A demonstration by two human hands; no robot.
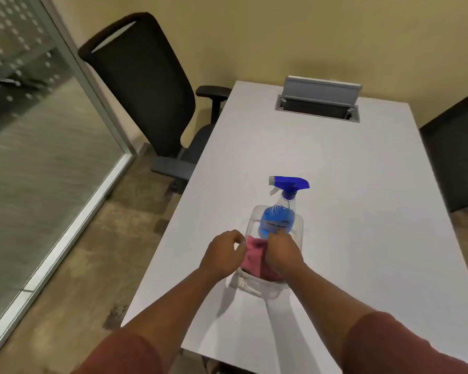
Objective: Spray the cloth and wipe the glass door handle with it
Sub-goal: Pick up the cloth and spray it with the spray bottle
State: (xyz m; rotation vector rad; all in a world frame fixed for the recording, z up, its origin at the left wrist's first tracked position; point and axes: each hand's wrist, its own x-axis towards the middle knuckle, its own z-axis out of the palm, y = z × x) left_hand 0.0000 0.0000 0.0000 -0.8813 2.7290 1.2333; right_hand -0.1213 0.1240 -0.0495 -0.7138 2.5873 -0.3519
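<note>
On the worktop (335, 163) | we clamp both hands, left (222, 256) and right (283, 255), on the pink cloth (250, 261) | step: lifting it from the clear plastic tub (299, 225) | next: take the blue spray bottle (280, 211).

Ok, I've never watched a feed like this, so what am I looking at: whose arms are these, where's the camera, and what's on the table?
There is no machine here. One camera sits on a person's head, looking forward and down, so the arms are theirs. On the white table stands a clear tub holding a spray bottle of blue liquid and a pink cloth. The right hand reaches into the tub and its fingers grip the cloth. The left hand is beside the tub, fingers curled; whether it holds anything is unclear. A black chair and a glass wall are on the left.
</note>
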